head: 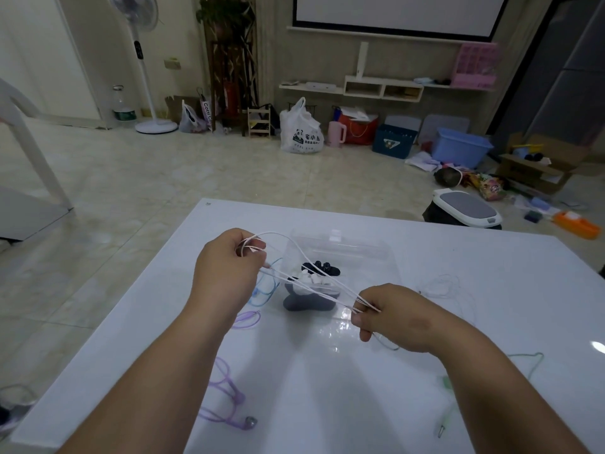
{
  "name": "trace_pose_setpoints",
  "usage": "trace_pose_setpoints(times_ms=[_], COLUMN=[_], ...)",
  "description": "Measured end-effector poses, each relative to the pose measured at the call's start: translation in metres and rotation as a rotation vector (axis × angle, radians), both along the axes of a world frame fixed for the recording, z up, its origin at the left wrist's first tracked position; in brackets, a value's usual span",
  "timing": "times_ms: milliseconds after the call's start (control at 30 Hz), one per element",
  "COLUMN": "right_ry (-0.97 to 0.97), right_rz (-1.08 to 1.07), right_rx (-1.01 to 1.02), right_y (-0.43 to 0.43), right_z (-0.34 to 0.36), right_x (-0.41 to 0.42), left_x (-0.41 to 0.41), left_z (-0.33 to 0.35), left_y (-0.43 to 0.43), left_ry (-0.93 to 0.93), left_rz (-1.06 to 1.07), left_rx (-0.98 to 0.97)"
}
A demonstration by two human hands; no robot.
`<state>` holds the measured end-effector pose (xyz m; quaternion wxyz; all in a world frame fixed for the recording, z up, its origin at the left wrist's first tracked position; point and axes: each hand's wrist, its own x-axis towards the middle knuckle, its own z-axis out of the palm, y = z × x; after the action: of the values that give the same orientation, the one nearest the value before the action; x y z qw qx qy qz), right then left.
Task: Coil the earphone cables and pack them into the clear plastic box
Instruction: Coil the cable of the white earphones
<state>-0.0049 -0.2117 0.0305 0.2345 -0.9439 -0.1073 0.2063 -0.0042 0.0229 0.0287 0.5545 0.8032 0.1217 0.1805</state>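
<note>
The left hand (229, 267) and right hand (393, 319), fingers (255, 245) curled, each pinch one end of the looped white earphone cable (350, 303). It stretches mid-frame above the clear plastic box (360, 250) on the tabletop (327, 404). A purple cable (226, 391) lies lower left.

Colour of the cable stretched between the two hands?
White. The thin white earphone cable shows best in the head view.

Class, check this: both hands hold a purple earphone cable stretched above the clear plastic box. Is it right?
Wrong colour: the head view shows the left hand and right hand holding a white earphone cable stretched above the clear plastic box; the purple cable lies on the table.
</note>
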Motion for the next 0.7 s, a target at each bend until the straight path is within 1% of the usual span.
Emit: trace_pose_setpoints(times_ms=[100, 200, 300, 433, 500, 600, 700], right_ry=[0.027, 0.032, 0.025, 0.038, 0.053, 0.06, 0.047], right_rz=[0.004, 0.003, 0.0, 0.015, 0.014, -0.009, -0.016], right_rx=[-0.054, -0.062, -0.043, -0.073, -0.075, 0.002, 0.053], right_y=[0.0, 0.001, 0.001, 0.002, 0.002, 0.001, 0.0], right_z=[-0.001, -0.002, -0.001, 0.0, 0.0, -0.001, -0.002], right_x=[0.0, 0.0, 0.001, 0.001, 0.001, -0.001, -0.001], left_x=[-0.001, -0.001, 0.002, 0.003, 0.004, 0.001, 0.001], left_z=[0.002, 0.004, 0.004, 0.005, 0.005, 0.007, 0.007], left_y=[0.0, -0.002, 0.0, 0.004, 0.005, 0.006, 0.01], left_ry=[-0.038, -0.001, 0.095, 0.198, 0.229, 0.24, 0.2], left_rz=[0.054, 0.078, 0.065, 0.009, -0.017, -0.068, -0.097], left_rx=[0.044, 0.01, -0.193, -0.363, -0.525, -0.779, -0.953])
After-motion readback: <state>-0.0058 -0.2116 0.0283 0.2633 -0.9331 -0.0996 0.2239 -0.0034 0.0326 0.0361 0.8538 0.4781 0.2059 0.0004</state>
